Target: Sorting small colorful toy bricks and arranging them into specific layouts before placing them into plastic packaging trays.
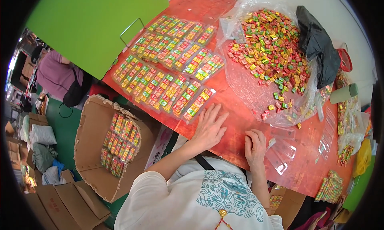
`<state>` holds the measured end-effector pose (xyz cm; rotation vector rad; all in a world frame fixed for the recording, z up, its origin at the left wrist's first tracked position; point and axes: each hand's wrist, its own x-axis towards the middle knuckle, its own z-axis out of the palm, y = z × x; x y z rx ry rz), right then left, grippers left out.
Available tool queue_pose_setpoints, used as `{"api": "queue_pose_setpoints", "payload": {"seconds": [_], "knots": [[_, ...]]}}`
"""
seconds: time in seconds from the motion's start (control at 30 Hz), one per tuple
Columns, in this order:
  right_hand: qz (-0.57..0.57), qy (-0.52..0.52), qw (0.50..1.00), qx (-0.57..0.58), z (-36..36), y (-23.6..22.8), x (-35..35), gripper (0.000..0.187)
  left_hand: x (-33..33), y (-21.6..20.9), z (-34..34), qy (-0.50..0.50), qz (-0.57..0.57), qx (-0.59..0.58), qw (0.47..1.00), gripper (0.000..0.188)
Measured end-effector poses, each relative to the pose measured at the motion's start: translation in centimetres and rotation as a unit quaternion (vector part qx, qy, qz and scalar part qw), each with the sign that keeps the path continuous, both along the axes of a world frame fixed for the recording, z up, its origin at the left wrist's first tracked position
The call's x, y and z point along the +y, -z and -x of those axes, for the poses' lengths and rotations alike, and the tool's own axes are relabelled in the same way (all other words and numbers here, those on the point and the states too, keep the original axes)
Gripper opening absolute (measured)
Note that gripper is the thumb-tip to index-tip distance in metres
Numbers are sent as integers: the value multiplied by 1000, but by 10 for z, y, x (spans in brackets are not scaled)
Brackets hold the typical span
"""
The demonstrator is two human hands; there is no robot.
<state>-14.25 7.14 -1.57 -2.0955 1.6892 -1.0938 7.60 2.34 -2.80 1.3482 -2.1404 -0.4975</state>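
My left hand [211, 127] lies on the red table with its fingers spread. It is beside the nearest of many clear blister packs [199, 105] filled with small red, yellow and green foil-wrapped blocks; whether it touches that pack I cannot tell. To its right, my right hand [255, 147] rests near the table's front edge with its fingers curled in, and nothing shows in them. Just right of that hand lie empty clear plastic trays [281, 155]. The filled packs form overlapping rows on the table's left part.
A large clear bag [240, 80] spreads under a heap of loose blocks [272, 46] at the back right, beside a black bag [316, 42]. A cardboard box [88, 146] with filled packs stands left below the table [236, 128]. A green panel [100, 26] and another person [58, 76] are farther left.
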Motion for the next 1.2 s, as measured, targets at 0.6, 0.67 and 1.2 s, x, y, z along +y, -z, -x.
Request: {"api": "queue_pose_setpoints", "payload": {"seconds": [0.6,0.67,1.2], "knots": [[-31,6,999,-18,7,7,3,17,66,-158,62,440,150,316,827,26],[-20,-4,999,-38,6,9,-3,16,69,-172,59,434,167,345,815,24],[-32,-19,997,-69,10,13,-3,15,78,-193,41,490,199,528,664,22]]}}
